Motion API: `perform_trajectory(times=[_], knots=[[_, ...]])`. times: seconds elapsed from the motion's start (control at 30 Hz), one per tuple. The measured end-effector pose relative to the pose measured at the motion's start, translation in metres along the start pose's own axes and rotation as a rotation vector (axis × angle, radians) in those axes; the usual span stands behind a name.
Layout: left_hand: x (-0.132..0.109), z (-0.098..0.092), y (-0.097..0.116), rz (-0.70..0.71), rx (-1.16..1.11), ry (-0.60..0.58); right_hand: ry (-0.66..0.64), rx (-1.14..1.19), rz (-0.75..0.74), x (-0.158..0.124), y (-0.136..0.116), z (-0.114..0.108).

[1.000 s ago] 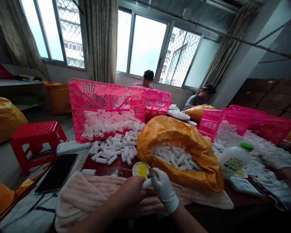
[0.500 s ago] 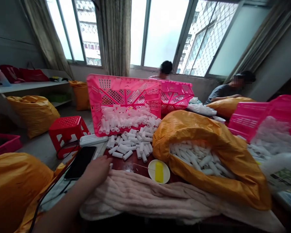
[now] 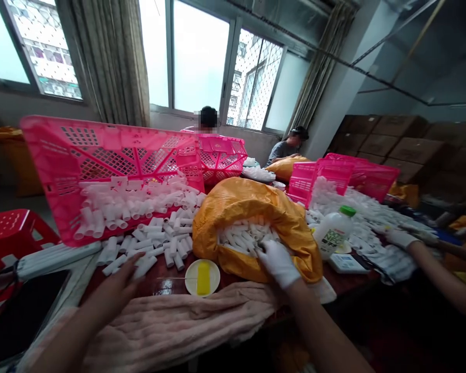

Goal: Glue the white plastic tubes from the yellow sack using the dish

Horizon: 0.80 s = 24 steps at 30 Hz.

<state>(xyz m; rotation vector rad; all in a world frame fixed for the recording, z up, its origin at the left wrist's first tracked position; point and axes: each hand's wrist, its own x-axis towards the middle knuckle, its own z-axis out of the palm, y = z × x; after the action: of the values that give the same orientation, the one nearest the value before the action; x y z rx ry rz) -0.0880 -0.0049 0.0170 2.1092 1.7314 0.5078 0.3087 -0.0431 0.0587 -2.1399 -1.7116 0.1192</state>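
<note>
Left hand (image 3: pixel 112 282), open with fingers spread, was just above loose white tubes (image 3: pixel 151 248) on the table (image 3: pixel 161 272). Gloved right hand (image 3: pixel 277 263), grip unclear, reached the tubes within the orange sack (image 3: pixel 252 204), its mouth rolled open for access. Pink crate (image 3: pixel 101 160) tilted toward the hands.

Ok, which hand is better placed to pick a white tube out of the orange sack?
Probably the right hand: gloved, at the sack's mouth, touching the tubes. Left hand is over loose tubes.
</note>
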Motion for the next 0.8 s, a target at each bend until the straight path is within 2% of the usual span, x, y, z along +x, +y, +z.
perform_trajectory(times=[0.1, 0.2, 0.3, 0.37, 0.5, 0.63, 0.8], knots=[[0.011, 0.014, 0.051, 0.131, 0.007, -0.097, -0.007, -0.036, 0.044, 0.043, -0.03, 0.006], [0.019, 0.027, 0.078, 0.147, 0.138, -0.102, 0.01, -0.019, 0.042, 0.055, -0.039, 0.001], [0.019, 0.04, 0.079, 0.17, 0.205, -0.108, -0.007, 0.03, 0.023, 0.039, -0.039, -0.007], [0.016, 0.048, 0.074, 0.153, 0.195, -0.137, -0.079, 0.21, -0.048, 0.019, -0.04, -0.003], [0.013, 0.057, 0.067, 0.13, 0.128, -0.145, -0.218, 0.696, -0.286, -0.013, -0.046, 0.032], [0.015, 0.059, 0.067, 0.133, 0.104, -0.145, -0.216, 0.648, -0.453, -0.016, -0.061, 0.065], [0.017, 0.061, 0.066, 0.094, 0.122, -0.134, -0.154, 0.622, -0.498, -0.008, -0.08, 0.074]])
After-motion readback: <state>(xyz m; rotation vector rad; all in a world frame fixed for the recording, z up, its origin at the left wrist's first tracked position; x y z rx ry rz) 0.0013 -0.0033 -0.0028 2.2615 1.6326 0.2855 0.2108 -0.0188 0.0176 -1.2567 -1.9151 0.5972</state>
